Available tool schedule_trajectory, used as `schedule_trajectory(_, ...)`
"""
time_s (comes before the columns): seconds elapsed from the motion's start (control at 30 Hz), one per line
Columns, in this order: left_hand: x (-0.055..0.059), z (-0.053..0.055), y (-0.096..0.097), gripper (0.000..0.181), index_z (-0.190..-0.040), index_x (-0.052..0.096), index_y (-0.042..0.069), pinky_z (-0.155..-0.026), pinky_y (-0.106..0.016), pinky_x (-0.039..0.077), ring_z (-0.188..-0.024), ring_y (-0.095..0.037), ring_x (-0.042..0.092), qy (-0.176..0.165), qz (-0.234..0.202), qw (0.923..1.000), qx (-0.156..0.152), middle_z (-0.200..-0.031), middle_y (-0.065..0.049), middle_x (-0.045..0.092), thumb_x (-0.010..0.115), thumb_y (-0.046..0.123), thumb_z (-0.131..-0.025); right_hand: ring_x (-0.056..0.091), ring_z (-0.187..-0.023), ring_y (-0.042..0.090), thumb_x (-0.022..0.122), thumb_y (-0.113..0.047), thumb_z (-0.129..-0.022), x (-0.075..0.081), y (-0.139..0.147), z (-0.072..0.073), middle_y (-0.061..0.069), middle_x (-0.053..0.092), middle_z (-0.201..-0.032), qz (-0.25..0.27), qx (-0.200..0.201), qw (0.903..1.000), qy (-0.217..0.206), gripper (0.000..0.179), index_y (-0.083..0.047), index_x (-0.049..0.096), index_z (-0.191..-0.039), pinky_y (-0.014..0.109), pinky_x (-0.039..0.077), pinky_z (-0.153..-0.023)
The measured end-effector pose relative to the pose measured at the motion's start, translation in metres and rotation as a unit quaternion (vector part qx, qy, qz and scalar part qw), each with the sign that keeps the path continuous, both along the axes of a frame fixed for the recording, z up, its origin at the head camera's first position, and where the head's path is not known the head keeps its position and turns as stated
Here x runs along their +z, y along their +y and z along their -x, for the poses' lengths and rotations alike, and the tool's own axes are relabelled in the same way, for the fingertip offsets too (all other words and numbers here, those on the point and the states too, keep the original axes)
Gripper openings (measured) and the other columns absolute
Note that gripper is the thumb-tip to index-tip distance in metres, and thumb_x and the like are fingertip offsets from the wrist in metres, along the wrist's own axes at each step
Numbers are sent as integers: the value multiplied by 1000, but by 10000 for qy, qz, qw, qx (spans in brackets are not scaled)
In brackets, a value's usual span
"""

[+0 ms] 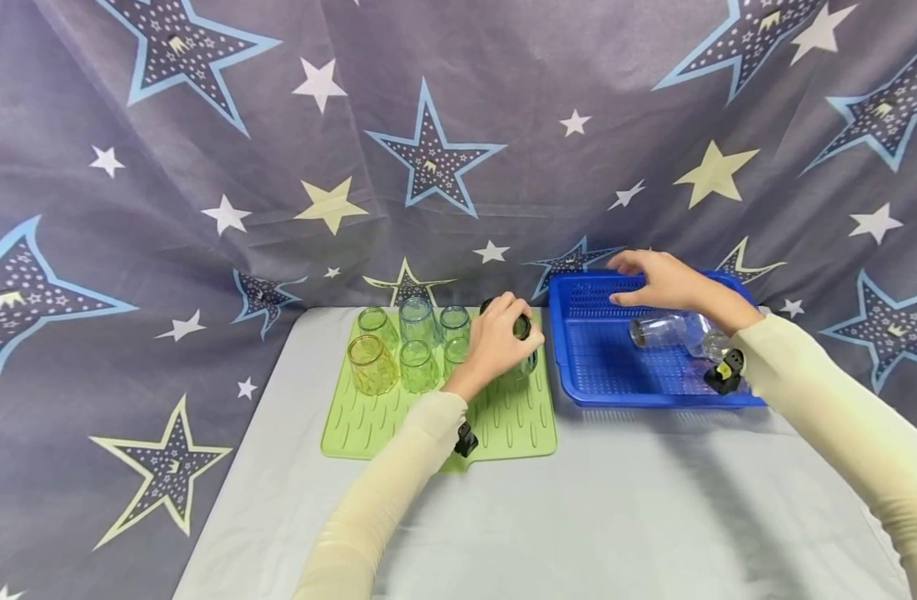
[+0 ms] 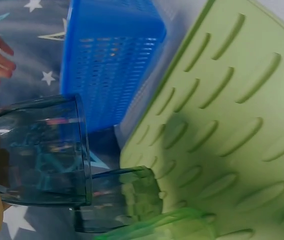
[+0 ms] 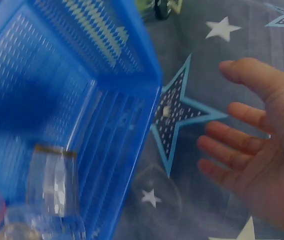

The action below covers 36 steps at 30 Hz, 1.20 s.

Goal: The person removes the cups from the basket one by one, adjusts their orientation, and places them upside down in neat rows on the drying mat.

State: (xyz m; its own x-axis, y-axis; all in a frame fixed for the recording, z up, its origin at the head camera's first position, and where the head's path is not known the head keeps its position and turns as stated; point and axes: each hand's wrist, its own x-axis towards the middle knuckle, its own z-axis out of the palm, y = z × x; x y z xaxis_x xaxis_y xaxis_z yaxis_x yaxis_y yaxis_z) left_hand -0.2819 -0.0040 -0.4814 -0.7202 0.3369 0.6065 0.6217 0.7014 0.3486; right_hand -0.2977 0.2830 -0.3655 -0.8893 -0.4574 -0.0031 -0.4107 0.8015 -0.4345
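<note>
My left hand (image 1: 501,336) grips a dark tinted drinking glass (image 2: 39,150) above the right part of the green drying mat (image 1: 503,433). Its rim faces the mat in the left wrist view, where a second dark glass (image 2: 114,200) shows just past it. To the left of this hand, glasses stand in two rows: an amber one (image 1: 372,367), a blue one (image 1: 418,321) and several green ones (image 1: 418,367). My right hand (image 1: 657,279), its fingers spread and holding nothing, hovers over the back of the blue basket (image 1: 571,385).
Clear glasses (image 1: 661,332) lie on their sides in the basket, right of the mat. Both stand on a table with a pale cloth (image 1: 616,500). A star-patterned curtain (image 1: 458,242) hangs close behind them.
</note>
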Motion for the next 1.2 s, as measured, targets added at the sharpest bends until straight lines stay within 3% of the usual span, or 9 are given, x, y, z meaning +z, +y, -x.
schedule_trajectory(0.23, -16, 0, -3, 12, -92, 66, 18, -53, -26, 44, -78, -13, 55, 66, 179, 9998, 95, -88, 4, 57, 64, 24, -82, 58, -121, 52, 78, -26, -85, -4, 15, 8, 32, 63, -127, -1495, -182, 9885, -105, 55, 6, 62, -126, 63, 48, -98)
schedule_trajectory(0.43, -27, -2, -5, 12, -92, 66, 17, -51, -25, 40, -77, -14, 55, 20, 186, 9998, 83, -88, 2, 56, 68, 22, -81, 60, -117, 50, 80, -30, -78, -8, 30, 9, 33, 63, -128, -2256, -651, 9711, -416, 61, 6, 63, -125, 65, 52, -90)
schedule_trajectory(0.67, -37, -1, -6, 14, -95, 65, 16, -53, -28, 45, -81, -16, 57, -197, 331, 9991, 175, -91, 1, 57, 71, 21, -83, 67, -100, 46, 80, -34, -76, -10, 46, 10, 32, 67, -115, -2626, -935, 9558, -931, 56, 6, 67, -114, 64, 54, -81)
schedule_trajectory(0.9, -47, 0, -8, 15, -98, 65, 15, -54, -28, 46, -82, -17, 57, -351, 463, 9981, 184, -92, 0, 56, 69, 22, -84, 67, -97, 45, 79, -35, -76, -12, 61, 9, 29, 69, -106, -2949, -1177, 9381, -1384, 48, 4, 67, -102, 65, 52, -86)
schedule_trajectory(1.03, -51, 0, -9, 16, -99, 64, 15, -54, -25, 43, -82, -16, 55, -468, 544, 9973, 183, -93, 0, 56, 67, 22, -86, 67, -92, 40, 80, -32, -70, -14, 69, 5, 22, 70, -96, -2909, -1425, 9345, -1479, 39, 0, 67, -88, 65, 52, -90)
schedule_trajectory(1.2, -57, 0, -11, 15, -100, 63, 14, -54, -25, 43, -82, -16, 54, -527, 534, 9971, 139, -94, 0, 55, 67, 21, -87, 64, -94, 44, 81, -28, -65, -18, 75, -3, 21, 68, -91, -2818, -1780, 9291, -1603, 34, -2, 67, -82, 65, 50, -94)
